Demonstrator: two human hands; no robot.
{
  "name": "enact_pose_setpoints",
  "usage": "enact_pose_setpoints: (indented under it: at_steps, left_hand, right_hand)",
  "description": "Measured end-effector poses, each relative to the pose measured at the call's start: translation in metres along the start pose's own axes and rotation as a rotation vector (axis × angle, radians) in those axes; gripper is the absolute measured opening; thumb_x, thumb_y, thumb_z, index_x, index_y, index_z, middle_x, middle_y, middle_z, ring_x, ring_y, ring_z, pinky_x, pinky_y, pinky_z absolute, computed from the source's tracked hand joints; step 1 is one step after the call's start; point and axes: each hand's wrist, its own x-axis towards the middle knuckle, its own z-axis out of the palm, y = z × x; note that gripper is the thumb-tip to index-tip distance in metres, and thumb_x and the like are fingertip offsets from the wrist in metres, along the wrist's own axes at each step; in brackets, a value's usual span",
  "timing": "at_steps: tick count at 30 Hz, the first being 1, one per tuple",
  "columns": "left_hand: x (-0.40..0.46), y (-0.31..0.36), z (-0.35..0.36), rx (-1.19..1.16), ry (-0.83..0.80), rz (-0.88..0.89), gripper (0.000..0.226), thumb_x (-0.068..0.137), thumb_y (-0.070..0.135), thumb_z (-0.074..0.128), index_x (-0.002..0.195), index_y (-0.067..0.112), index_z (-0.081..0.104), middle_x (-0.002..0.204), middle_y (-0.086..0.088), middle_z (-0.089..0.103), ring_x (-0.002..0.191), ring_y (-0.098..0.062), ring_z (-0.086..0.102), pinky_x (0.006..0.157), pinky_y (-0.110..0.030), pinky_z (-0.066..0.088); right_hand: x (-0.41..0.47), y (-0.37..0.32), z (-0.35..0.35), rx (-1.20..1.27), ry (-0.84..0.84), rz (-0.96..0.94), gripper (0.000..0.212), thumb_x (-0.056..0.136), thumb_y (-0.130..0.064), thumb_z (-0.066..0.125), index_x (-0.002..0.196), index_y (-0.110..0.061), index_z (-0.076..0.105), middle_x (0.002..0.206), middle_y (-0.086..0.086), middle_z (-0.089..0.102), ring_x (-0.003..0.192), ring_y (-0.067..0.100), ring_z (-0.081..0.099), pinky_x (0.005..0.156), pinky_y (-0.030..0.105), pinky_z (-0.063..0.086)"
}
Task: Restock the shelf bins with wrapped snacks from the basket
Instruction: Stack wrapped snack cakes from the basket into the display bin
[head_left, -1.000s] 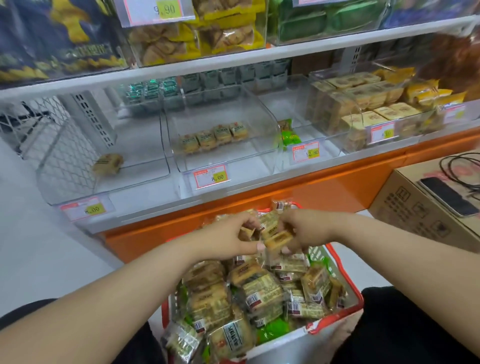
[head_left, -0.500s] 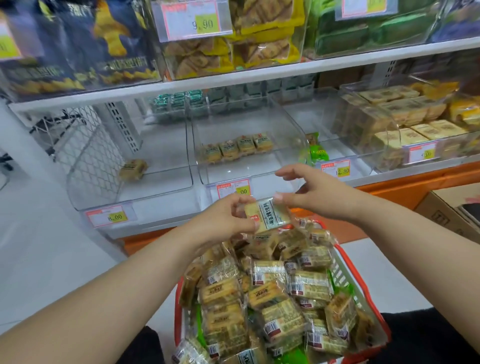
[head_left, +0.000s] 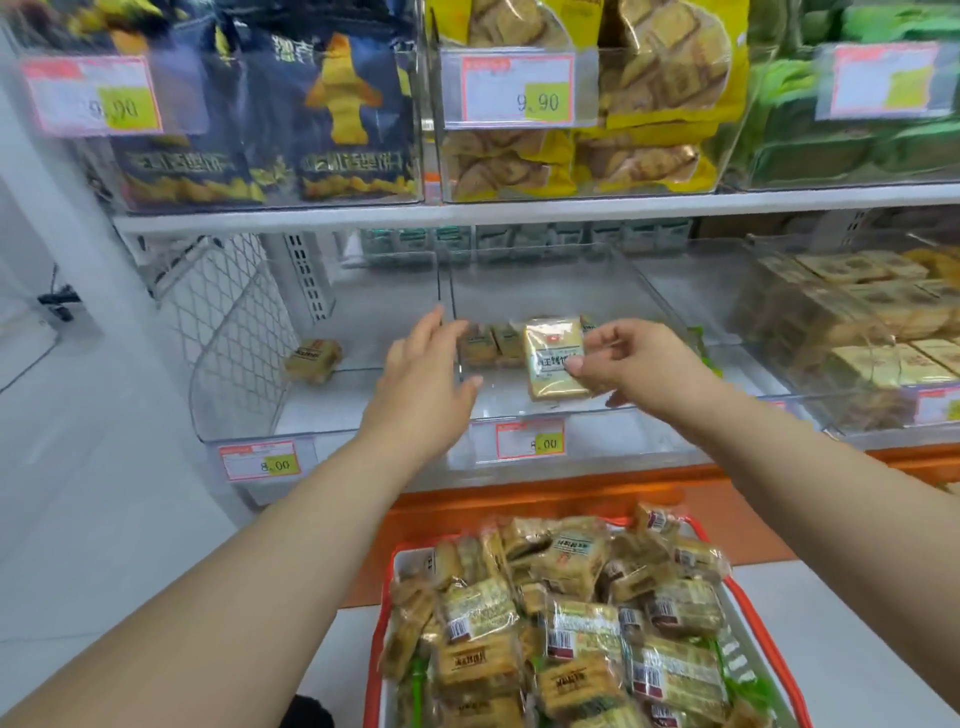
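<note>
Fingers (head_left: 584, 358) of the right hand (head_left: 631, 364) pinch one wrapped snack (head_left: 553, 358) by its right edge, holding it over the middle shelf bin (head_left: 613, 415). It looks light, its film slippery and crinkly (the cake inside likely crumbles), so an edge pinch suits. Left hand (head_left: 421, 384) hovers with spread fingers, holding nothing. Below, the basket (head_left: 753, 618) is full of snacks.

head-worn view, close, facing shelf bins (head_left: 545, 405)

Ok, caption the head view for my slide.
Right hand holds a wrapped snack at the middle bin; left hand open; basket below.
</note>
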Motion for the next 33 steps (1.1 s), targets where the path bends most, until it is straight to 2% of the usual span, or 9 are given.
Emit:
enact_pose_setpoints:
  at_steps: [4, 8, 12, 14, 20, 23, 26, 29, 33]
  left_hand:
    - [0.009, -0.024, 0.003, 0.059, -0.199, -0.009, 0.074, 0.098, 0.034, 0.055, 0.156, 0.027, 0.011, 0.163, 0.014, -0.002, 0.149, -0.019, 0.014, 0.118, -0.043, 0.025]
    - [0.008, -0.030, 0.000, 0.047, -0.189, 0.029, 0.083, 0.093, 0.031, 0.063, 0.156, 0.029, 0.008, 0.163, 0.016, -0.003, 0.149, -0.016, 0.016, 0.118, -0.038, 0.025]
    - [0.008, -0.033, 0.004, 0.003, -0.225, 0.051, 0.094, 0.090, 0.021, 0.069, 0.157, 0.031, 0.003, 0.161, 0.020, -0.010, 0.145, -0.016, 0.028, 0.113, -0.034, 0.032]
    - [0.009, -0.034, 0.004, -0.024, -0.265, 0.050, 0.098, 0.089, 0.020, 0.070, 0.157, 0.031, 0.000, 0.160, 0.022, -0.014, 0.141, -0.014, 0.035, 0.106, -0.029, 0.036]
    - [0.011, -0.036, 0.002, -0.088, -0.314, 0.037, 0.105, 0.085, 0.022, 0.074, 0.156, 0.032, -0.002, 0.158, 0.025, -0.016, 0.139, -0.008, 0.037, 0.100, -0.021, 0.035]
    - [0.011, -0.035, 0.002, -0.114, -0.324, 0.033, 0.106, 0.085, 0.022, 0.075, 0.156, 0.032, -0.003, 0.158, 0.026, -0.016, 0.138, -0.008, 0.038, 0.102, -0.022, 0.037]
    - [0.011, -0.034, 0.002, -0.102, -0.323, 0.033, 0.107, 0.085, 0.023, 0.075, 0.156, 0.032, -0.005, 0.158, 0.025, -0.016, 0.137, -0.008, 0.039, 0.102, -0.024, 0.039]
    - [0.011, -0.033, 0.003, -0.086, -0.323, 0.023, 0.109, 0.085, 0.024, 0.075, 0.156, 0.032, -0.007, 0.158, 0.025, -0.018, 0.133, -0.010, 0.044, 0.103, -0.030, 0.041]
    - [0.010, -0.032, 0.002, -0.096, -0.319, 0.029, 0.112, 0.085, 0.022, 0.075, 0.153, 0.039, -0.012, 0.158, 0.026, -0.018, 0.138, -0.013, 0.039, 0.105, -0.035, 0.042]
  right_hand:
    - [0.067, -0.007, 0.021, -0.100, -0.015, 0.169, 0.016, 0.085, -0.018, 0.074, 0.088, -0.010, 0.062, 0.073, 0.008, 0.063, 0.057, 0.017, 0.058, 0.052, 0.023, 0.052]
    - [0.101, 0.012, 0.055, -0.428, -0.266, 0.372, 0.016, 0.091, -0.014, 0.068, 0.082, -0.002, 0.061, 0.070, 0.011, 0.064, 0.058, 0.016, 0.060, 0.063, 0.027, 0.055]
    - [0.121, 0.030, 0.076, -0.575, -0.428, 0.463, 0.018, 0.094, -0.021, 0.064, 0.099, -0.004, 0.063, 0.085, 0.009, 0.063, 0.080, 0.022, 0.061, 0.093, 0.035, 0.054]
    - [0.128, 0.032, 0.079, -0.601, -0.500, 0.519, 0.020, 0.096, -0.028, 0.059, 0.100, -0.009, 0.061, 0.079, 0.005, 0.055, 0.074, 0.020, 0.054, 0.082, 0.029, 0.050]
    - [0.141, 0.031, 0.095, -0.340, -0.405, 0.562, 0.017, 0.099, -0.009, 0.051, 0.115, -0.005, 0.052, 0.069, 0.009, 0.064, 0.044, 0.010, 0.057, 0.045, 0.018, 0.047]
    - [0.148, 0.033, 0.105, -0.176, -0.297, 0.583, 0.008, 0.100, -0.009, 0.050, 0.098, -0.002, 0.054, 0.069, 0.007, 0.058, 0.042, 0.009, 0.057, 0.050, 0.019, 0.052]
    - [0.150, 0.038, 0.111, 0.031, -0.239, 0.622, 0.015, 0.099, -0.010, 0.052, 0.086, -0.004, 0.050, 0.071, 0.007, 0.055, 0.052, 0.013, 0.061, 0.064, 0.024, 0.056]
    - [0.143, 0.039, 0.108, 0.220, -0.245, 0.636, 0.010, 0.098, -0.005, 0.052, 0.089, -0.002, 0.051, 0.081, 0.010, 0.057, 0.063, 0.016, 0.065, 0.057, 0.024, 0.057]
    - [0.134, 0.036, 0.095, 0.332, -0.313, 0.650, 0.004, 0.096, -0.001, 0.054, 0.099, 0.000, 0.055, 0.092, 0.015, 0.062, 0.085, 0.024, 0.067, 0.068, 0.032, 0.059]
